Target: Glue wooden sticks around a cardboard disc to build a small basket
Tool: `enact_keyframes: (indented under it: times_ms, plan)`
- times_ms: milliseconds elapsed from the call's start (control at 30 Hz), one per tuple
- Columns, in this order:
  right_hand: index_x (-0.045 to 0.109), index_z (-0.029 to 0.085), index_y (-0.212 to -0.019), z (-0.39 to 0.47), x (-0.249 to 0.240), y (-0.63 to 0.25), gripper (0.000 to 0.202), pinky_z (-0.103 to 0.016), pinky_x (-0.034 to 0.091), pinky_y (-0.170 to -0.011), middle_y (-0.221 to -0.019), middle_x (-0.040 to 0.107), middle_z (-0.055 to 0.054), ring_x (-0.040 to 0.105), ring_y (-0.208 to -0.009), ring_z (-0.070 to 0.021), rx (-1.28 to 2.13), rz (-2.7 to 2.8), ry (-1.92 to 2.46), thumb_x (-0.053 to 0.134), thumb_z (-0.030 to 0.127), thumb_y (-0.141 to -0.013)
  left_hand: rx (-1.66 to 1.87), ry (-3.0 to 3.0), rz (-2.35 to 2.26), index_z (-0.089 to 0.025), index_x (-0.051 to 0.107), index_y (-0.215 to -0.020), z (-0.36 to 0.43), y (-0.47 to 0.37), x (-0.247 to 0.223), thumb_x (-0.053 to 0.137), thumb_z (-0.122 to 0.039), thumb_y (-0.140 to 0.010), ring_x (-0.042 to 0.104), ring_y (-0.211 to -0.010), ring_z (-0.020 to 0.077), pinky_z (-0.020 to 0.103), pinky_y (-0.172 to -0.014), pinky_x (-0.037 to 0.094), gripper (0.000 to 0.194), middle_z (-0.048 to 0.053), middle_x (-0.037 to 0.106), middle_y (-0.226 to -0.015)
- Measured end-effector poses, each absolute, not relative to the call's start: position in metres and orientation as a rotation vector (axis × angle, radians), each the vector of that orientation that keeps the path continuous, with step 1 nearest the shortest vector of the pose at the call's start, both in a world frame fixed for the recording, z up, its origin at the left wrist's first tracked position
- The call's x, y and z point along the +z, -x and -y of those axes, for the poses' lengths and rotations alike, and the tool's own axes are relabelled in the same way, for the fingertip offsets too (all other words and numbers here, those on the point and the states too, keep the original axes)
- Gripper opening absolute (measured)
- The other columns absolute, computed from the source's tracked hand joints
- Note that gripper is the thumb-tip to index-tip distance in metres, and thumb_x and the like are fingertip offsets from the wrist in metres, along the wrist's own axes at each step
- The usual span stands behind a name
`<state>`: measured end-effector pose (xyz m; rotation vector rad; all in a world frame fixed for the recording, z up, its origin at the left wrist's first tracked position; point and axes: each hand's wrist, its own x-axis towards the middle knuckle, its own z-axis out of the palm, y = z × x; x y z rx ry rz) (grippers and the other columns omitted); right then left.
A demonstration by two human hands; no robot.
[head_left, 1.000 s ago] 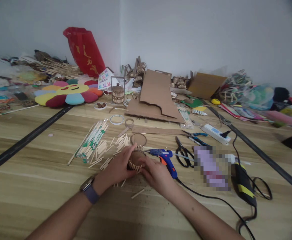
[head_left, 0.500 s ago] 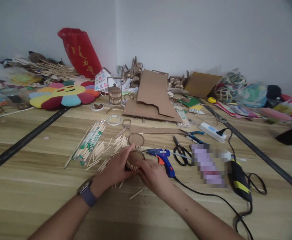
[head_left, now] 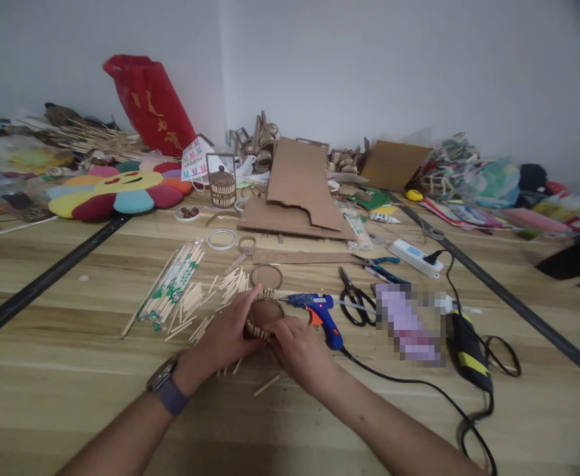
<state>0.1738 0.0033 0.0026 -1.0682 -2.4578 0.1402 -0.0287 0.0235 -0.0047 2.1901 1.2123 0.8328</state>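
Observation:
My left hand (head_left: 227, 334) grips the left side of a small round cardboard piece (head_left: 266, 311) edged with short wooden sticks. The thumb lies along its far rim. At its near right edge, the fingers of my right hand (head_left: 297, 344) are pinched together against the sticks; their tips are partly hidden. Just beyond lies a cardboard disc (head_left: 266, 277) with a dark rim. A blue hot glue gun (head_left: 322, 311) rests to the right, its nozzle close to the round piece. Cut wooden sticks (head_left: 190, 301) are scattered left of my hands.
Scissors (head_left: 354, 301), pliers (head_left: 376, 264), a power strip (head_left: 415, 256) and a black and yellow tool (head_left: 471, 354) lie to the right, with cords trailing. Bagged sticks (head_left: 178, 277) lie left. Behind stand a lidded stick basket (head_left: 222, 188), cardboard sheets (head_left: 297, 178) and a flower cushion (head_left: 121, 188).
The whole view has shifted slightly, so things sit a little further left. Both hands keep their hold on the round piece, with the right hand's fingers moved slightly at its edge.

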Motion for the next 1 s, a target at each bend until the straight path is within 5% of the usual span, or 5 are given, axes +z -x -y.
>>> enact_keyframes:
  times_ms: [233,633,1000]
  plan:
    - [0.061,0.016,-0.117,-0.004,0.007,-0.175,0.027,-0.033,0.051,-0.079,-0.098,0.074,-0.011,0.068,-0.092,-0.0236,0.18,2.444,1.082,0.057,0.007,-0.091,0.825,-2.191,-1.21,-0.025,0.021,-0.154,-0.024,0.028,-0.005,0.077,-0.032,-0.077,0.041,-0.142,0.0345,0.054,-0.117,0.036,0.095,0.016,0.043,-0.153]
    - [0.067,0.019,-0.095,-0.006,0.013,-0.179,0.008,-0.034,0.044,-0.075,-0.085,0.071,-0.007,0.063,-0.083,-0.0237,0.1,2.396,1.033,0.06,0.015,-0.092,0.799,-2.202,-1.229,-0.024,0.024,-0.154,-0.024,0.028,-0.006,0.079,-0.03,-0.076,0.042,-0.141,0.0354,0.055,-0.115,0.038,0.095,0.017,0.044,-0.153]
    - [0.064,0.019,-0.086,-0.007,0.008,-0.177,0.014,-0.033,0.041,-0.071,-0.075,0.065,-0.004,0.058,-0.073,-0.0216,-0.161,2.355,0.94,0.055,0.017,-0.097,0.844,-2.187,-1.23,-0.024,0.025,-0.153,-0.024,0.026,-0.006,0.078,-0.025,-0.074,0.046,-0.139,0.0343,0.054,-0.114,0.04,0.096,0.016,0.046,-0.151]
